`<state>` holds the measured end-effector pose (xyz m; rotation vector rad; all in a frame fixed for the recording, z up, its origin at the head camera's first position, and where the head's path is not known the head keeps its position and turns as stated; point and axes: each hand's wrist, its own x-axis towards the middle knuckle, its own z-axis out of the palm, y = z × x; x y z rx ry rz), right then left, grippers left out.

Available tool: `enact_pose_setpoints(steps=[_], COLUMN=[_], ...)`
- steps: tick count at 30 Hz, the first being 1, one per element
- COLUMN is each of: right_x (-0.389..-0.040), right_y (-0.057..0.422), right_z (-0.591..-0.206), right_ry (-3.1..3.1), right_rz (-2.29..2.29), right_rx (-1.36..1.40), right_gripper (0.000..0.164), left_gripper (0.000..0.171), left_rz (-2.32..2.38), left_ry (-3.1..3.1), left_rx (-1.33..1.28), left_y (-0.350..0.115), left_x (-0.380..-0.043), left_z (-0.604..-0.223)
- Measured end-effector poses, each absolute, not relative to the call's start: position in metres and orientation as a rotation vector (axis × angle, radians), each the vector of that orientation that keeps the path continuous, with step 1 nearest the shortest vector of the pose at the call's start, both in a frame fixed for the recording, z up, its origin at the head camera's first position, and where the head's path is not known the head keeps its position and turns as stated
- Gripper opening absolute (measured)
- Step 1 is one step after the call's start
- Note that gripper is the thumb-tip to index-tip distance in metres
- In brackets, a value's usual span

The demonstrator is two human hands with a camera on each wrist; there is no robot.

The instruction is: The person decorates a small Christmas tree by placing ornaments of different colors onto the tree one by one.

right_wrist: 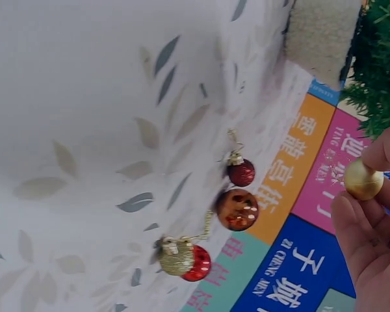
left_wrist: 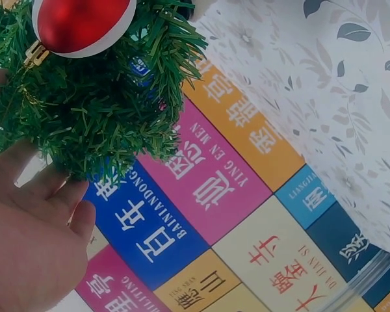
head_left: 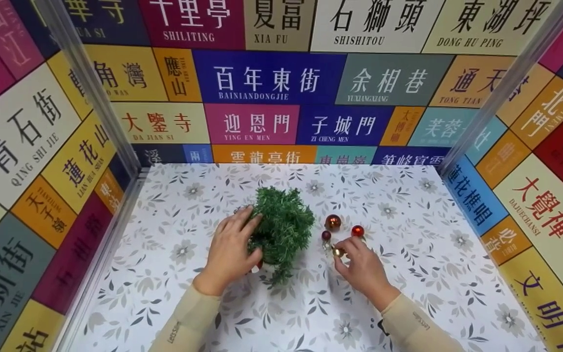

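Note:
A small green artificial Christmas tree [head_left: 286, 227] stands on the table. My left hand [head_left: 232, 244] rests against its left side, fingers extended over the branches and thumb toward the front. A red and white bauble [left_wrist: 84, 23] with a gold cap hangs on the tree in the left wrist view. To the right of the tree, my right hand [head_left: 362, 264] pinches a plain gold bauble [right_wrist: 363, 180] between thumb and finger. Close to this hand lie a copper bauble [head_left: 333, 222], a red bauble [head_left: 357, 230], a dark red bauble [head_left: 326, 235] and a glittery gold bauble [right_wrist: 177, 260].
White cloth with grey leaves and flowers covers the table [head_left: 184, 293]. Panels with coloured street-name signs [head_left: 267, 78] rise behind and on both sides. Metal posts stand at the back corners. A pale block-like base [right_wrist: 322, 42] shows under the tree in the right wrist view.

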<state>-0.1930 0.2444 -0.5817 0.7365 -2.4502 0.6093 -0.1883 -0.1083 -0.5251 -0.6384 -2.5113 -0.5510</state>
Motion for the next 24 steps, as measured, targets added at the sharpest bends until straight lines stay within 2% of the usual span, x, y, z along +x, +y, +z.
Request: enact_pose_setpoints(steps=[13,24], right_x=[-0.18,-0.17], right_y=[0.222,0.209], right_z=[-0.554,-0.535], right_ry=[-2.294,-2.197], right_rz=[0.645,0.7], right_rx=[0.895,0.979], right_gripper=[0.027,0.021], left_gripper=[0.066,0.064], left_rz=[-0.518,-0.52], left_ry=[-2.54,-2.527], left_rx=[-0.631,-0.657], left_y=[-0.107,-0.099], left_x=[-0.187,-0.184], left_z=[-0.525,-0.524])
